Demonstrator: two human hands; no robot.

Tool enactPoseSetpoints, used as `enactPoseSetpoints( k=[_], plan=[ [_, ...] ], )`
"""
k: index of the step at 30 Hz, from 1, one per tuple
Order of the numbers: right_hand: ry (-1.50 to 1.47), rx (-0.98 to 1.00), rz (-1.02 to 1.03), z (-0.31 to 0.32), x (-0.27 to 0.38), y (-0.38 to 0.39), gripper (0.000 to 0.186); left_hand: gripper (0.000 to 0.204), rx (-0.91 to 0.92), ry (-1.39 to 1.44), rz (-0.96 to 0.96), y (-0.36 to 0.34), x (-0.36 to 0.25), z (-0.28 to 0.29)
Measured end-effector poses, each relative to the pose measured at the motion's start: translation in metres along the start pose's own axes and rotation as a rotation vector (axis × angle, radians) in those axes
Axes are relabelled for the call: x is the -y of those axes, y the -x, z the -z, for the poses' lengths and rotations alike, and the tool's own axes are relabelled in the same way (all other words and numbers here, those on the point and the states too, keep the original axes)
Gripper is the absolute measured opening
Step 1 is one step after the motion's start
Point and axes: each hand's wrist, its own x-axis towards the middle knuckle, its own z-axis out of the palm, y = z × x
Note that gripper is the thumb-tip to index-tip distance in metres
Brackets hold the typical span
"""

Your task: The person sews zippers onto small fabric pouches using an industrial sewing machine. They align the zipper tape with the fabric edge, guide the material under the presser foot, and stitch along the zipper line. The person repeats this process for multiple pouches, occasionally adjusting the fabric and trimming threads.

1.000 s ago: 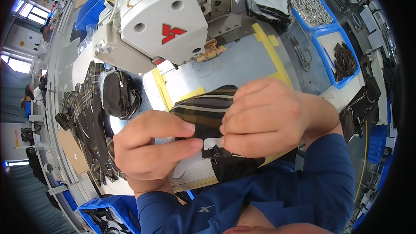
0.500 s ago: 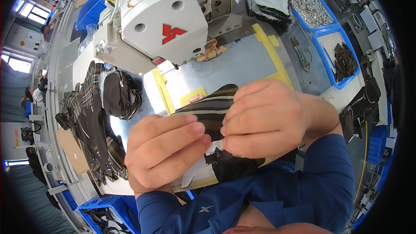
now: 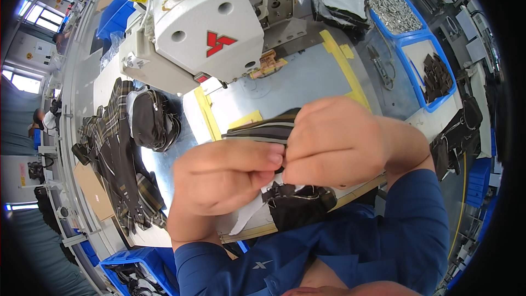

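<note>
Fingertips of my left hand (image 3: 222,175) and my right hand (image 3: 334,145) meet in front of the sewing machine, both closed in a pinch. Between them is part of a dark striped fabric piece (image 3: 263,129), which spreads out beyond my hands on the machine bed. Just what the fingertips grip is mostly hidden. Below my hands hangs a black section with a metal zipper (image 3: 304,197), close to my body. A white strip (image 3: 246,216) trails beneath my left hand.
A white sewing machine head (image 3: 203,27) stands ahead. Plaid and black fabric pieces (image 3: 118,153) lie at left beside stacked black pouches (image 3: 150,118). At right are blue trays of metal parts (image 3: 392,11) and brown pieces (image 3: 437,77), plus thread snips (image 3: 378,60).
My left hand has moved right, bringing its fingertips against my right hand. More of the zipper now shows below my hands, and the striped fabric has shifted slightly.
</note>
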Motion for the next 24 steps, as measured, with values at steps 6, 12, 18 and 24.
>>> enactPoseSetpoints(
  k=[6,12,18,24],
  plan=[
    [-0.116,-0.006,-0.37,0.006,0.011,-0.003,0.019,0.032,-0.019,0.586,0.485,0.011,0.012,0.008],
    [-0.103,-0.024,-0.537,0.013,0.006,-0.008,0.015,0.063,-0.133,0.563,0.384,0.006,0.014,-0.006],
    [-0.24,-0.011,-0.538,0.01,0.002,-0.006,0.015,0.029,-0.118,0.027,0.23,0.007,0.009,-0.01],
    [-0.307,0.006,-0.55,0.012,0.001,-0.007,0.014,0.024,-0.088,0.035,0.359,0.006,0.005,-0.004]
  ],
)
